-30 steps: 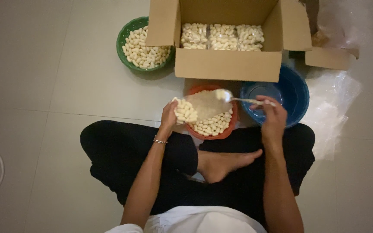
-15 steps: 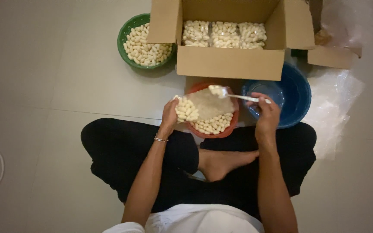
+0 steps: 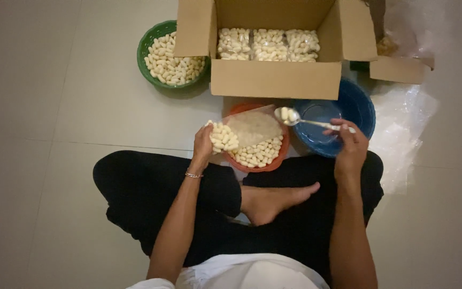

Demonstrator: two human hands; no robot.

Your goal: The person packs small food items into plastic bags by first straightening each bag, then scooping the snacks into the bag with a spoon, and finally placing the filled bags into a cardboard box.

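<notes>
Pale tiled floor (image 3: 81, 107); left hand (image 3: 203, 144) grips bag (image 3: 241, 131), right hand (image 3: 350, 147) spoon (image 3: 308, 120); room apparently dim.

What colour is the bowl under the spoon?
Blue; the bowl shows best in the head view, beneath the spoon in the right hand.

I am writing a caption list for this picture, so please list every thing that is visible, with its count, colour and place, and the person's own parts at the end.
clear bag: one, transparent, partly filled with pale pieces, held over the orange bowl
spoon: one, silver, loaded with pale pieces, beside the bag's mouth
orange bowl: one, orange, holds pale pieces, in front of the knees
blue basin: one, blue, right of the orange bowl
green basket: one, green, full of pale pieces, upper left
cardboard box: one, brown, open, with filled bags inside, top centre
plastic sheets: several, clear, on the floor at right
floor: pale tiles
left hand: grips the bag
right hand: holds the spoon's handle
</notes>
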